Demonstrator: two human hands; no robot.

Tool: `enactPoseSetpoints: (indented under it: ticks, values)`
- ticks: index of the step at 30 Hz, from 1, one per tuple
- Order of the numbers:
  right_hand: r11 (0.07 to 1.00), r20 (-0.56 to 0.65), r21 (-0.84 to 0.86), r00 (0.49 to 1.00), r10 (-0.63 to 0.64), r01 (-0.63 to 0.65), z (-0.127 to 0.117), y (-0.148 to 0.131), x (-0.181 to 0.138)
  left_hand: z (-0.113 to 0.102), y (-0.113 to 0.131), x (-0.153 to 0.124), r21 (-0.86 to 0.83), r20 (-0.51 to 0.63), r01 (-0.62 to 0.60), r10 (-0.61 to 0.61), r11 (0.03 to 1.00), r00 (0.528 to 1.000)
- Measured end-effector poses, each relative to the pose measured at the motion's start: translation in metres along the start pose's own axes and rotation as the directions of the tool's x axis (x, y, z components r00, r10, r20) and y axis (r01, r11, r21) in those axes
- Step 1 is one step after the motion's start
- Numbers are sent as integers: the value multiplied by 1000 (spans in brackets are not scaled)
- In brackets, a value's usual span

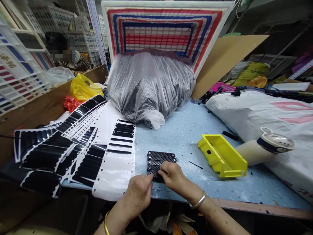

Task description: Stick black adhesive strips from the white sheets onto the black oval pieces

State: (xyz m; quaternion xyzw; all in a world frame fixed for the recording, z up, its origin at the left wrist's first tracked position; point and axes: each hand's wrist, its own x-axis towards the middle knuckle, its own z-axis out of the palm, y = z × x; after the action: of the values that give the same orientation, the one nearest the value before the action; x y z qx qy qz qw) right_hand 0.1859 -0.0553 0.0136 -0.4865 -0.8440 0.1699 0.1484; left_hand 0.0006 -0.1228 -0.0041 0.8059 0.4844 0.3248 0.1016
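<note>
Several black textured strips with a round hole at each end lie side by side in a row on the blue table, just beyond my hands. My left hand is closed in a pinch at the left end of the nearest black strip. At that strip's right part, my right hand pinches with thumb and forefinger; the fingertips partly cover it. Left of the hands, a white backing sheet carries narrow black stickers with rounded ends. More sheets of black stickers are heaped further left.
A full clear plastic bag stands before a striped, lined crate. On the right are a yellow bin, a cream bottle and a large white sack. Yellow bag lies back left. Another person sits beyond.
</note>
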Motion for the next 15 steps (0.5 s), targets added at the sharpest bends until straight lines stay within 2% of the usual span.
enactPoseSetpoints:
  ticks: [5,10,15]
  values:
    - [999,-49,40,999,-4,6,-26,5,-13,-1,2,3,-30,27,-27,27,999,999]
    - [998,-246,20,968,-51,57,-37,22,-48,-2,4,11,22,139,-111,107,994,985]
    - [994,-176,-30,978,-110,106,-25,19,-73,-5,6,17,137,243,-160,124,977,962]
